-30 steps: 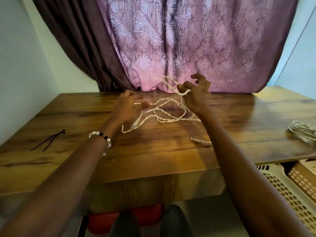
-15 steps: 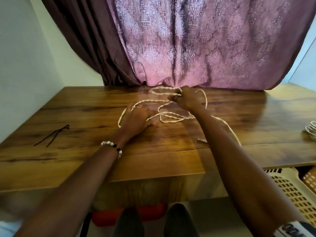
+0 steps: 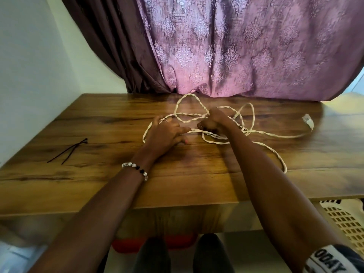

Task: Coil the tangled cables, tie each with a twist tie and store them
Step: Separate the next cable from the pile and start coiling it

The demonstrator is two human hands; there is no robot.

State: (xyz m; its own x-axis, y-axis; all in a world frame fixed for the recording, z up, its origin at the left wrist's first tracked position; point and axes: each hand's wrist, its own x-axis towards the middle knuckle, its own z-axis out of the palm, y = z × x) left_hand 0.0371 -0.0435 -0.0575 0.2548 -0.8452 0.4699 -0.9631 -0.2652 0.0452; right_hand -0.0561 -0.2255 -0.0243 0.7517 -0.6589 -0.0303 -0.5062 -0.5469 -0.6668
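Note:
A long cream twisted cable lies tangled in loose loops across the middle of the wooden table. Its white plug end rests far to the right. My right hand is closed in a fist around strands at the middle of the tangle. My left hand lies just beside it, fingers pinching a strand that runs between the two hands. Black twist ties lie crossed on the table at the left, away from both hands.
A pink patterned curtain hangs along the table's far edge. A cream perforated plastic basket stands on the floor under the table's right corner. Something red sits on the floor under the table.
The right hand came down from a raised position to the table, and the cable spread out to the right with its plug end now lying flat. The view shifted, so the coiled cable at right left the frame.

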